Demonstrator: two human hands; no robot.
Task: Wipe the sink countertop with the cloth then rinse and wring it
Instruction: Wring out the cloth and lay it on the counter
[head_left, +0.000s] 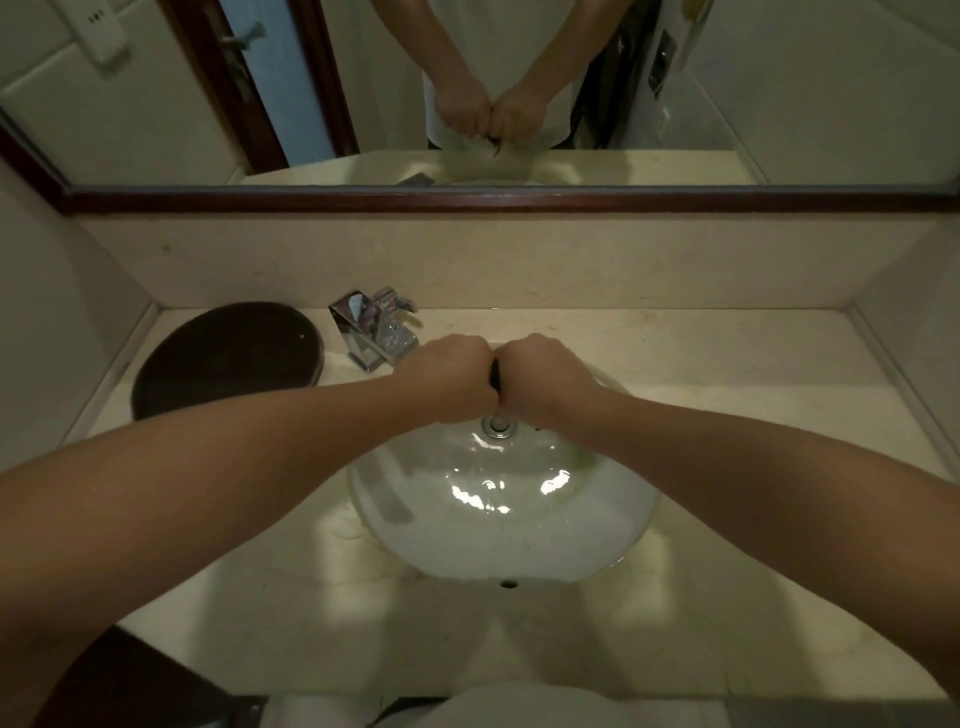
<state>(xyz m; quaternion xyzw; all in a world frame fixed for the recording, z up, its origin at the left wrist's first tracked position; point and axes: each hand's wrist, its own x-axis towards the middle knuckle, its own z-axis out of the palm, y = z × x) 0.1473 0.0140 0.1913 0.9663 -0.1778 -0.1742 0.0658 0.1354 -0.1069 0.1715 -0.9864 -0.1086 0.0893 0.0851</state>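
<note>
My left hand (451, 375) and my right hand (545, 375) are clenched into fists, pressed knuckle to knuckle above the back of the white sink basin (613, 525). A dark cloth (494, 375) is squeezed between them; only a thin dark strip shows in the gap, the rest is hidden inside the fists. The metal drain (498, 425) lies just below the hands. The beige stone countertop (727, 374) surrounds the basin. The mirror above reflects both fists with a bit of cloth hanging beneath them.
A chrome faucet (376, 332) stands left of the hands at the basin's back rim. A dark round tray (228, 358) lies on the counter at the far left. A wood-framed mirror (498, 200) runs along the back wall above the backsplash.
</note>
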